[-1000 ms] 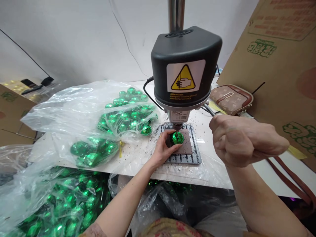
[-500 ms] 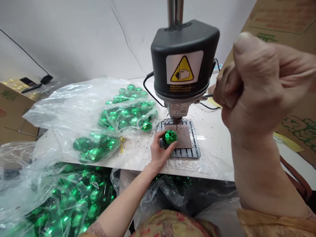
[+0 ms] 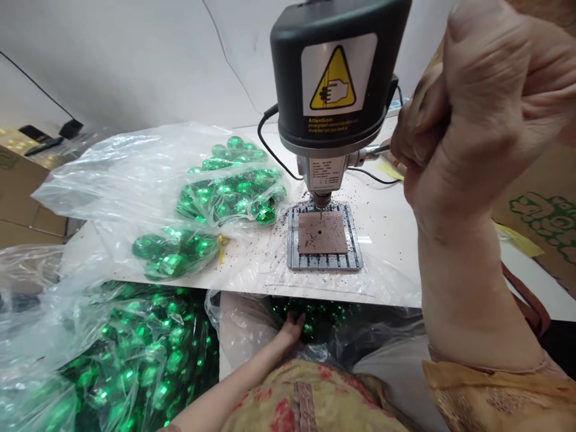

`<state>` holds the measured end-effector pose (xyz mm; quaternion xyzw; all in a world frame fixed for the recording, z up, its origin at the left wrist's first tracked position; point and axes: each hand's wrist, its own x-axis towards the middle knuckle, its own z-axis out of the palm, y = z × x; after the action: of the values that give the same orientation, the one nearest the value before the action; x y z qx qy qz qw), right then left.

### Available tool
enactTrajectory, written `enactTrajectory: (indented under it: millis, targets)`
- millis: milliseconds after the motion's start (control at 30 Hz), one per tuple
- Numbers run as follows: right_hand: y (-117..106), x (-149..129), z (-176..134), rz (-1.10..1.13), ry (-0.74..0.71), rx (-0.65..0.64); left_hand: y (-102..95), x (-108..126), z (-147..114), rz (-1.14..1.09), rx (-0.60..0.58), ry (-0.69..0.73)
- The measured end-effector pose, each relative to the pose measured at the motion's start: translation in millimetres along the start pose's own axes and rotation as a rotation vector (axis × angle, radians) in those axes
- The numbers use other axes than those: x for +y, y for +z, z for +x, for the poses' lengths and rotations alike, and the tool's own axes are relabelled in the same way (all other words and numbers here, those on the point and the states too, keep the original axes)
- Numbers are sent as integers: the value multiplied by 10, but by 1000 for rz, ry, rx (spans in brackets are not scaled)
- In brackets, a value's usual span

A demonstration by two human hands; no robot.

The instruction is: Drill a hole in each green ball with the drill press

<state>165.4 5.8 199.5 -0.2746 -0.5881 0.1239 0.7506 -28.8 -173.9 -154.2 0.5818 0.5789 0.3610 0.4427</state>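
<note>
A small bench drill press [image 3: 335, 78] stands on the white table [image 3: 387, 240], its bit raised above a brown plate [image 3: 323, 233] with a hole, lying on a slotted grey base. My right hand [image 3: 468, 114] is closed around the press's metal lever [image 3: 373, 151], held high and close to the camera. My left hand [image 3: 291, 329] reaches below the table's front edge into a plastic bag of green faceted balls [image 3: 315, 315]; its fingers are partly hidden in the bag, and I cannot tell whether it holds one.
A clear bag of green faceted balls [image 3: 225, 198] lies on the table left of the press. A bigger bag of them [image 3: 126, 360] sits lower left. Cardboard boxes [image 3: 540, 210] stand at right, another at far left. Dark drilling debris speckles the table.
My left hand took the green ball off the drill plate and went down into the bag under the table edge. My right hand raised the lever, lifting the bit.
</note>
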Motion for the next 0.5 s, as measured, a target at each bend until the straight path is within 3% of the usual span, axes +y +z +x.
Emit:
enactTrajectory:
  millis: [100, 200, 267, 333, 367, 433, 500]
  targets:
    - [28, -1, -14, 7, 28, 38, -84, 227, 5, 129, -80, -70]
    - [53, -2, -21, 13, 16, 59, -357, 782, 35, 375, -382, -89]
    - [66, 0, -23, 35, 6, 75, -598, 1223, 160, 376, -431, -30]
    - [73, 4, -25, 61, 11, 83, -853, 1597, 412, 352, -258, 30]
    - [74, 8, -26, 75, 16, 81, -974, 1731, 580, 395, -103, 68]
    - [74, 17, -27, 93, 18, 86, -1182, 1871, 958, 584, 230, 170]
    - [72, 27, -27, 102, 2, 92, -1321, 1863, 1322, 749, 399, 261]
